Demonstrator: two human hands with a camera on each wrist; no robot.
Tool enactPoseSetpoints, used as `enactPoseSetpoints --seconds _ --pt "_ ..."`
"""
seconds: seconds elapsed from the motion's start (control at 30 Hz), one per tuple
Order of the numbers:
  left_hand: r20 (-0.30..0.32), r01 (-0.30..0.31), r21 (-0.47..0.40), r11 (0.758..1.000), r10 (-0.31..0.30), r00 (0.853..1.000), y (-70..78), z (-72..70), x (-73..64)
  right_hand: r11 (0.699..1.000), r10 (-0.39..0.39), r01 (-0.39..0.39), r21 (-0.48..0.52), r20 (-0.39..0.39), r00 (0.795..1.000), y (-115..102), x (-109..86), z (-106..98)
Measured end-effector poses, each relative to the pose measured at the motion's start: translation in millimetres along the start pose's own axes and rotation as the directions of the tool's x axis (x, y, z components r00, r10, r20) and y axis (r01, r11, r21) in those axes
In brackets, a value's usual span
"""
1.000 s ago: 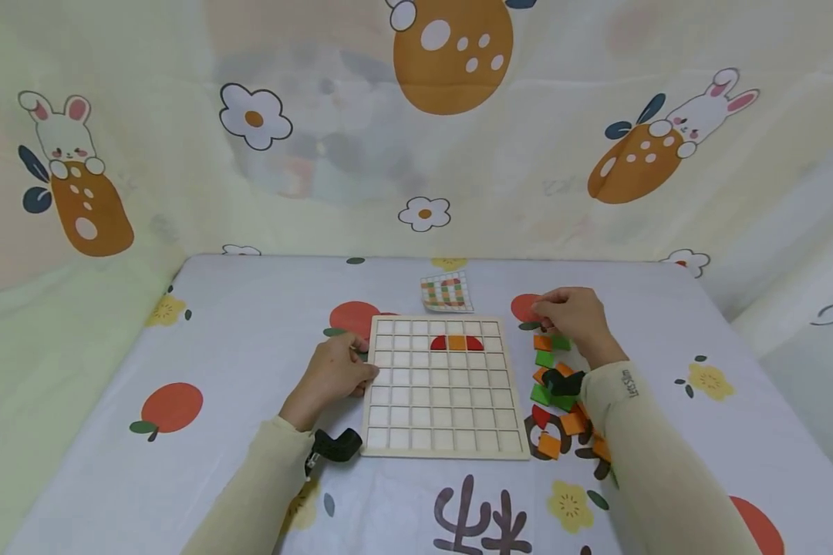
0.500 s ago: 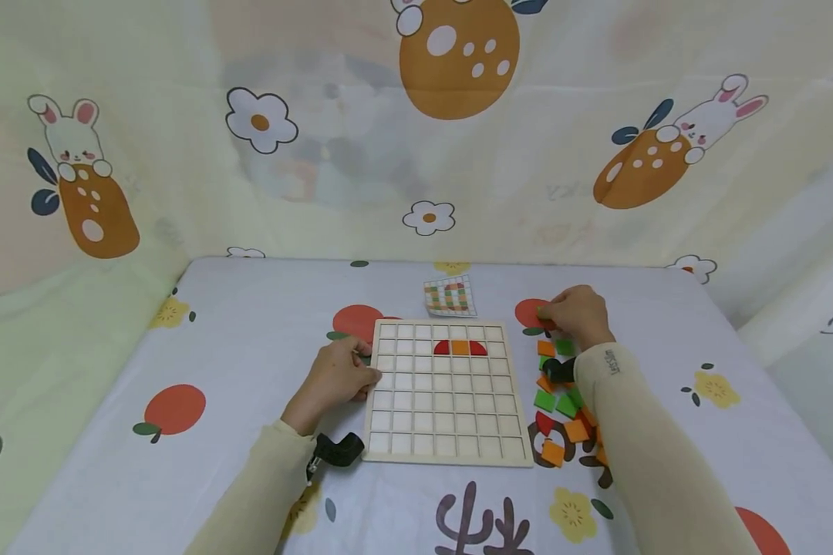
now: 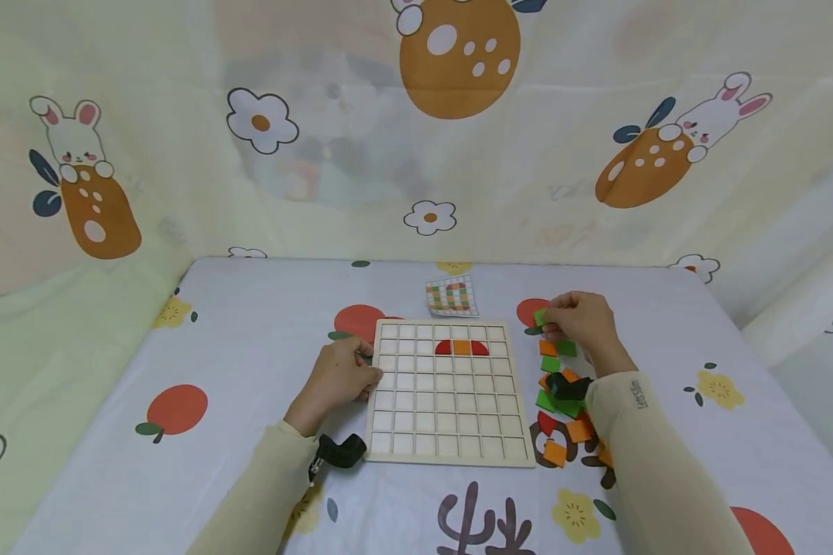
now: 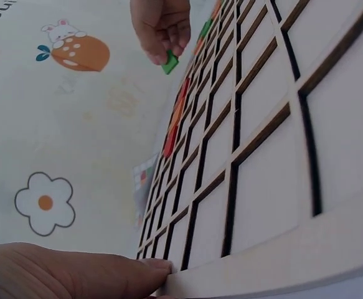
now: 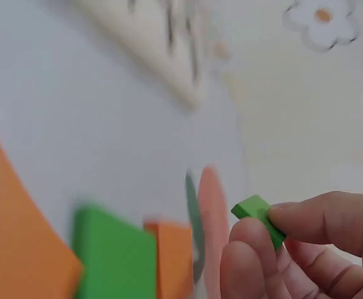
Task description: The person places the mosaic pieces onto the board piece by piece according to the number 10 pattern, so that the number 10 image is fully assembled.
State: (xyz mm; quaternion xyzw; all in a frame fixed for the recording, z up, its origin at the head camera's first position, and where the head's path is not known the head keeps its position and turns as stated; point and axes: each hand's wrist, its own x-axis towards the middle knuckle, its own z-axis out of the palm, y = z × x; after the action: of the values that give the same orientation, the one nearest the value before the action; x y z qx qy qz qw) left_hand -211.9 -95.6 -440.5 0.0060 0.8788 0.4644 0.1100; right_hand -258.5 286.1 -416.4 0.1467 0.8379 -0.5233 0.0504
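A square wooden grid board [image 3: 451,464] lies flat on the table. In one of its upper rows sit two red curved-edge tiles [image 3: 443,348] with an orange square tile [image 3: 461,348] between them. My left hand [image 3: 336,378] holds the board's left edge, the thumb against the frame; its other fingers are partly hidden. Beyond the board's upper right corner, my right hand [image 3: 585,324] pinches a small green tile [image 5: 253,207] between thumb and fingers, above the table. Below that hand lies a loose pile of orange tiles [image 3: 554,453], green tiles [image 3: 551,364] and a red tile [image 3: 546,422].
Behind the board lies a small printed pattern card [image 3: 453,296] with a coloured grid. A printed cloth [image 3: 250,408] covers the table, and a patterned curtain [image 3: 333,177] hangs at the back. Part of the tile pile is hidden by the right wrist camera [image 3: 569,387].
My right hand has turned and dipped slightly, so the pinched green tile shows more clearly. The left hand stays at the board's edge, and the head view has shifted a little.
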Motion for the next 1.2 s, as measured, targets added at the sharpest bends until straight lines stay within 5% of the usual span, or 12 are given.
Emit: enactPoseSetpoints --seconds 0.3,0.83,1.2 --pt "-0.023 -0.039 0.006 0.999 0.039 0.999 0.0 2.4 -0.3 0.982 -0.017 -0.008 0.189 0.128 0.992 -6.2 -31.3 24.8" --pt "-0.027 -0.042 0.000 0.999 0.042 0.999 -4.6 3.4 -0.3 0.983 -0.030 -0.012 0.184 0.224 0.974 -6.8 -50.3 59.3" --pt "-0.006 -0.050 -0.024 0.998 0.050 0.999 -2.6 4.9 1.4 0.995 -0.024 0.002 0.099 0.222 0.975 -2.2 -51.1 62.6"
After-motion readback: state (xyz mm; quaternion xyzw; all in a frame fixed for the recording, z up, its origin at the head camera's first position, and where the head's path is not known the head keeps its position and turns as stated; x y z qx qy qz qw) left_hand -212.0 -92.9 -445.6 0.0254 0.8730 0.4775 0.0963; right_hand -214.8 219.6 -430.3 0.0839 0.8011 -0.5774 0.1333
